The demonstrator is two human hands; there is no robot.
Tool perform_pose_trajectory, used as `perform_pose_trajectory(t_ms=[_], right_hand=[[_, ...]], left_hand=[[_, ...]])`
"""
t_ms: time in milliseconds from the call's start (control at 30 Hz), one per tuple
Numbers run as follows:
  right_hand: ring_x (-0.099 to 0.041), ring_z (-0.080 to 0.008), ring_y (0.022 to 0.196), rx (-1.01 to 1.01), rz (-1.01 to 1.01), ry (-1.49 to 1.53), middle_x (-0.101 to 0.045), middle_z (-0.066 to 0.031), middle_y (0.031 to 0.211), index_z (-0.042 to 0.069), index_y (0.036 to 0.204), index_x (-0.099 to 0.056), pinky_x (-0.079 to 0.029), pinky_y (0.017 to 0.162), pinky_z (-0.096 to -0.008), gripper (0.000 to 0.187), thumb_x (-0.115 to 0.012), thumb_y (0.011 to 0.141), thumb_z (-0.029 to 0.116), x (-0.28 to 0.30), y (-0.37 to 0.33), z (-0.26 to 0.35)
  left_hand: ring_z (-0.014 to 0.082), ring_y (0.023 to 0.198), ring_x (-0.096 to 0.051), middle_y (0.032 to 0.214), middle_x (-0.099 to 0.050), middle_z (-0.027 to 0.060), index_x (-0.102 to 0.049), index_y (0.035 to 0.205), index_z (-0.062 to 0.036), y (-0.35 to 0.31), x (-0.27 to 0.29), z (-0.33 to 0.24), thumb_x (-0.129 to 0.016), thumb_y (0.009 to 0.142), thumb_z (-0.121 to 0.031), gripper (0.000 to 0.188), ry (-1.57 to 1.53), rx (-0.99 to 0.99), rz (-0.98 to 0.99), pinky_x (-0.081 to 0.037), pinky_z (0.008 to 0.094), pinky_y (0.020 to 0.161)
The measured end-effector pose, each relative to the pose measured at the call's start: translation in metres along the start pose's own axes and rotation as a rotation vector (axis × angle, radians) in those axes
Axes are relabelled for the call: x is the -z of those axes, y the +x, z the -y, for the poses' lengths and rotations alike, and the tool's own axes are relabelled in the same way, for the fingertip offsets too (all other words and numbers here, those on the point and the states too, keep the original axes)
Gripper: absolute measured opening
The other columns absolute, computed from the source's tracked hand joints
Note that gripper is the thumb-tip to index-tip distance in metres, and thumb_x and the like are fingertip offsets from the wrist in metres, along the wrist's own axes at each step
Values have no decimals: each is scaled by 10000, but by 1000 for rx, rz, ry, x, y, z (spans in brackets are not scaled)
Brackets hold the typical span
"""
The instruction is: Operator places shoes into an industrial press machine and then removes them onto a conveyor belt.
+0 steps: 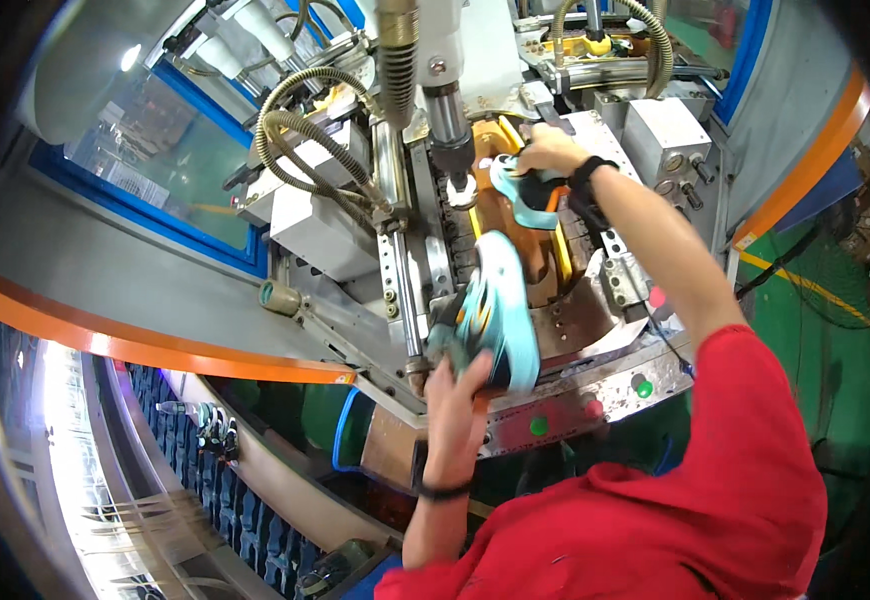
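Note:
My left hand is closed on a turquoise and black sports shoe. This shoe hangs tilted over the front of the machine bed, its white-tipped toe pointing away from me. Farther off, my right hand is bent round the dark upper part of a second turquoise shoe. That one is over the brown mould bed, between yellow strips. A metal press rod comes down just left of it. Some fingers of both hands are hidden or blurred.
Ribbed hoses and metal blocks flank the bed on the left; another block stands right. Orange edging curves round the opening. Green buttons line the front panel. Lower left, more shoes lie on a dark rack.

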State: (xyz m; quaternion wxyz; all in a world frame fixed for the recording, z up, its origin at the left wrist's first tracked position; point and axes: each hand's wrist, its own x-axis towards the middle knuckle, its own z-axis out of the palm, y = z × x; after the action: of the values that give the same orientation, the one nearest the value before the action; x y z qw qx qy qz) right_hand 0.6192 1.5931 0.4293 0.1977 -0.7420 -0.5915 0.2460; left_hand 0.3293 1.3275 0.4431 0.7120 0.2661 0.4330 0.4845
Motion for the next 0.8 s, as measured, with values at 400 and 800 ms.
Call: perform_pose_trajectory(t_ms=[400,800], right_hand=[[-656,-392,964,69,-335,-146,-649,-247,1062,-46,1180,-486,-538,775,-485,341,-488,892,135,-127,-30,34],[-619,-349,935,651,276,-57,-591,-191,936,15,938,-579,-544,646,-423,175,-523,841,148,-252,-341,-33]], left_hand=[[396,878,-591,1095,-610,239,-572,1182,77,-245,132,15,-647,808,-31,397,518,-231,-978,-489,500,785],[244,811,-558,1054,-607,120,-580,1170,-10,-232,114,46,-684,879,-238,383,-343,-9,-716,-504,341,668]])
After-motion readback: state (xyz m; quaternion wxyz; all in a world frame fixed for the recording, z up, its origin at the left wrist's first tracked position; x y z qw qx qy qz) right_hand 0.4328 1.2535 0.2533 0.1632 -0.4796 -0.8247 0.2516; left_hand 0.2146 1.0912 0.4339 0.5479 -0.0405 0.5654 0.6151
